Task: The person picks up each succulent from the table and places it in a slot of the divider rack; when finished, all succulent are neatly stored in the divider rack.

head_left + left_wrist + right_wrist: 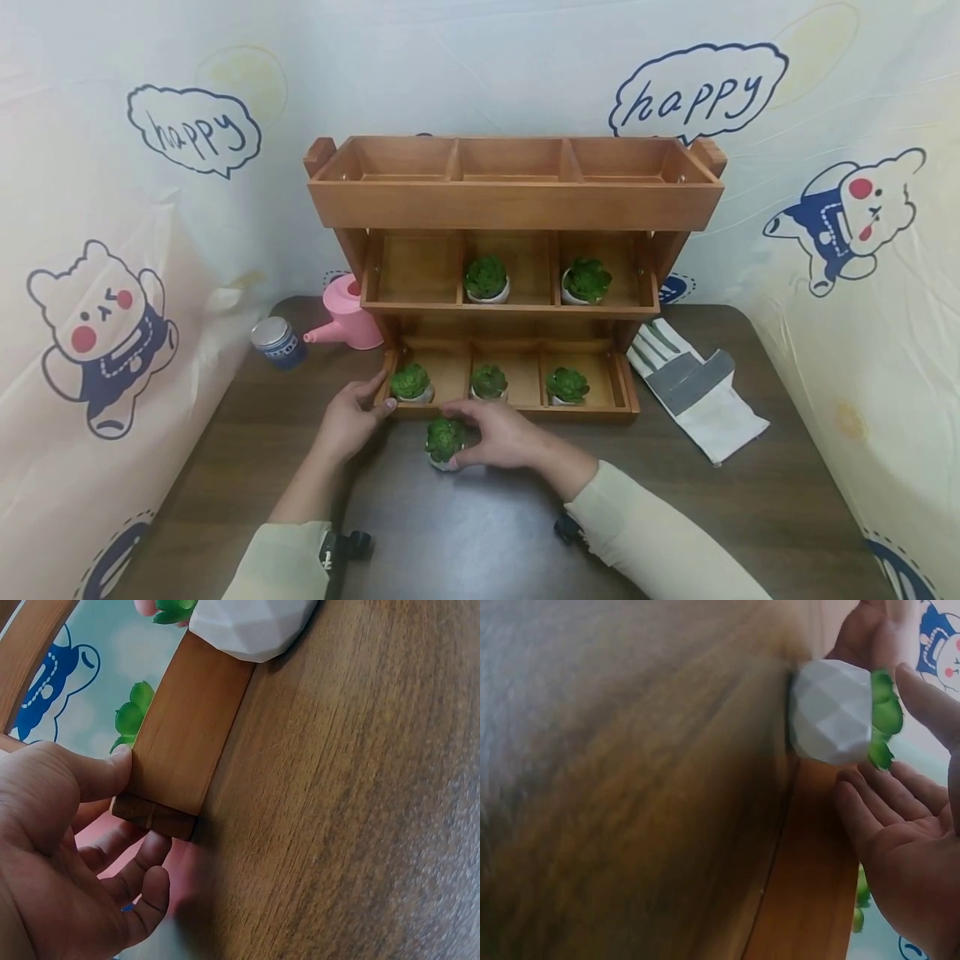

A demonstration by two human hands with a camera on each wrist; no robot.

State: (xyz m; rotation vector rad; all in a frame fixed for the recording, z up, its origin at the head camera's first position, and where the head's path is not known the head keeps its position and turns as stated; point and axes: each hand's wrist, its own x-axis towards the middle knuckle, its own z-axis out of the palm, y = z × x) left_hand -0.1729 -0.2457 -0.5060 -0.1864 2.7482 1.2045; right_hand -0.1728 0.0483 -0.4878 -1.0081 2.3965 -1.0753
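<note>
A three-tier wooden shelf stands on the table, each tier split into three compartments. At the left front corner of its bottom tier, my left hand grips the wood, thumb on the front board and fingers around the end. A potted succulent stands on the tabletop just before that tier. My right hand is around it, thumb and fingers spread. In the right wrist view, gaps show between the fingertips and the faceted white pot.
Bottom-tier succulents stand left, middle and right; middle-tier ones stand middle and right. A pink watering can and blue jar are left of the shelf, white-grey gloves right.
</note>
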